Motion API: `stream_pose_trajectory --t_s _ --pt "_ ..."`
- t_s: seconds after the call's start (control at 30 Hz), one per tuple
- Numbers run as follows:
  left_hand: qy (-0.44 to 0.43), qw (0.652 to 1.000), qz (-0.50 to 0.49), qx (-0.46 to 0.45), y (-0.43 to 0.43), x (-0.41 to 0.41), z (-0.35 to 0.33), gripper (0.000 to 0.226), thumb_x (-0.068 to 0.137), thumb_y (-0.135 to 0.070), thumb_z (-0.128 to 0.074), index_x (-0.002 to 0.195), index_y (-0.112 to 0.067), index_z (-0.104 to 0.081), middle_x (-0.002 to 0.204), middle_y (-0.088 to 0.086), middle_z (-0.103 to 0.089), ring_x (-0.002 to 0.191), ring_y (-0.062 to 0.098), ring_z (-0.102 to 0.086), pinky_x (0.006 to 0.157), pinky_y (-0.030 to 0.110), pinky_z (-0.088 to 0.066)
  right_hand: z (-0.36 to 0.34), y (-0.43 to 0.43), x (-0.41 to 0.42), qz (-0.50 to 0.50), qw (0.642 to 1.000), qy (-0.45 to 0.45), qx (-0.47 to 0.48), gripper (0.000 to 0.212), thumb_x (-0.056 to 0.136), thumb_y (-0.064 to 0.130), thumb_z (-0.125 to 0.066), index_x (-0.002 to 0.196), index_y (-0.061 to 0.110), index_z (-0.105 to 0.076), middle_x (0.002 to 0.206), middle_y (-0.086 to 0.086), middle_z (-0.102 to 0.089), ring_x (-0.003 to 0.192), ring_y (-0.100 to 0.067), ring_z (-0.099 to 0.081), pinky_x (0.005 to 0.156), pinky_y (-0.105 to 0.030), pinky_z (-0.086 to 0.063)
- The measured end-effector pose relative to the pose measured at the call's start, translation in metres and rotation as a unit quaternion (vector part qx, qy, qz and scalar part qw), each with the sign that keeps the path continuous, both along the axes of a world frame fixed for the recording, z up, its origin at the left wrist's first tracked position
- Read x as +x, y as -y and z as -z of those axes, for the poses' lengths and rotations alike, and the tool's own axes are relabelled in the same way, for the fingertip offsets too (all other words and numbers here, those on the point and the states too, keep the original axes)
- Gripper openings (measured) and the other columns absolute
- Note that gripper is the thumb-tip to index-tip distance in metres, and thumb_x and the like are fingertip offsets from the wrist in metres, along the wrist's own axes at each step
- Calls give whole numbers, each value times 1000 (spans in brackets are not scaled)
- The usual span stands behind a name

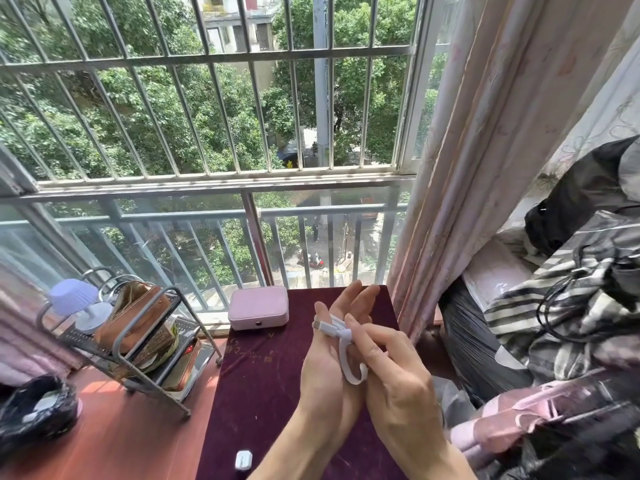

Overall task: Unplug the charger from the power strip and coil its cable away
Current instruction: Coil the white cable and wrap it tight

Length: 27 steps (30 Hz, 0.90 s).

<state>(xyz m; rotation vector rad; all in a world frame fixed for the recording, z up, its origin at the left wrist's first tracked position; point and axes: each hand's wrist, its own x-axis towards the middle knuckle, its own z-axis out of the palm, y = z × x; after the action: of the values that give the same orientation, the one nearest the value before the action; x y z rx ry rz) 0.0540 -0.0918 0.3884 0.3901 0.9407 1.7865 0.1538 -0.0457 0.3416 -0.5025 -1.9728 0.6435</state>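
Observation:
A white charging cable (346, 355) is wound around the fingers of my left hand (329, 344), which is held palm up over a dark red cloth-covered table (263, 386). The cable's white plug end (323, 328) lies across my left thumb. My right hand (391, 375) pinches the cable's loop beside the left palm. A small white charger block (243, 459) lies on the cloth near the bottom edge, apart from both hands. No power strip is in view.
A pink case (258, 307) sits at the table's far edge. To the left, a metal rack (138, 341) holds a brown pouch and a small lilac lamp (74, 299). A pink curtain (485, 168) and piled bags and clothes (554, 323) crowd the right.

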Motion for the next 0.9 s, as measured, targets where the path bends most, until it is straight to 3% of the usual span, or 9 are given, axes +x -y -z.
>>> stream_pose_trajectory --t_s 0.17,0.33,0.43,0.53,0.6,0.7,0.73,0.8,0.9 --pt "16 999 49 2 9 0 7 56 102 -47 -34 144 -16 -56 146 4 -61 130 11 -60 82 23 -61 3 -3 8 -6 998 30 48 43 104 11 -55 147 8 -61 119 -1 -66 110 -12 -61 93 -10 -44" --pt "-9 987 152 -59 26 -25 9 70 102 -57 -39 146 -4 -53 147 10 -57 133 17 -57 105 30 -52 7 -17 15 -11 999 21 29 45 96 -6 -63 140 7 -68 117 2 -69 109 -11 -65 93 -11 -47" --pt "-134 961 225 -86 41 -59 -1 64 101 -55 -39 134 -8 -66 139 16 -65 132 28 -60 110 35 -48 7 -31 25 -14 998 47 25 53 91 -6 -67 141 13 -67 110 4 -68 103 -13 -66 90 -13 -50" --pt "-387 903 126 -138 42 -75 -12 49 87 -64 -56 114 -27 -75 112 -1 -78 103 19 -74 95 41 -58 5 -42 29 -30 996 82 24 55 93 -1 -68 144 19 -64 107 4 -69 101 -13 -66 90 -14 -51" --pt "-523 843 57 -113 35 -72 -14 51 85 -72 -55 126 -43 -62 122 -23 -66 116 2 -63 98 28 -49 3 -46 26 -48 993 103 35 54 93 -1 -69 144 19 -66 108 6 -69 102 -9 -64 91 -9 -45" --pt "-668 731 113 -86 17 -68 -8 52 92 -72 -42 134 -44 -55 140 -32 -47 142 -1 -33 116 29 -28 -2 -49 20 -73 992 92 49 48 99 5 -66 145 20 -66 110 6 -67 105 -11 -64 91 -9 -46" --pt "-675 719 141 -84 13 -69 -5 50 95 -68 -39 130 -38 -59 138 -28 -51 141 1 -35 117 32 -26 -3 -50 19 -79 992 87 50 49 99 4 -65 145 21 -66 111 7 -67 105 -13 -65 91 -12 -49" --pt "-649 736 176 -79 9 -71 1 46 99 -60 -37 120 -29 -62 125 -19 -60 130 7 -46 113 37 -33 -4 -51 17 -76 992 87 58 56 95 -3 -66 145 22 -66 110 7 -66 105 -15 -66 90 -15 -51" --pt "-623 758 176 -77 9 -71 8 46 99 -64 -35 105 -28 -62 102 -10 -63 103 8 -52 94 32 -42 0 -52 18 -66 993 81 61 58 94 -5 -67 146 21 -66 110 6 -68 106 -13 -65 90 -13 -49"
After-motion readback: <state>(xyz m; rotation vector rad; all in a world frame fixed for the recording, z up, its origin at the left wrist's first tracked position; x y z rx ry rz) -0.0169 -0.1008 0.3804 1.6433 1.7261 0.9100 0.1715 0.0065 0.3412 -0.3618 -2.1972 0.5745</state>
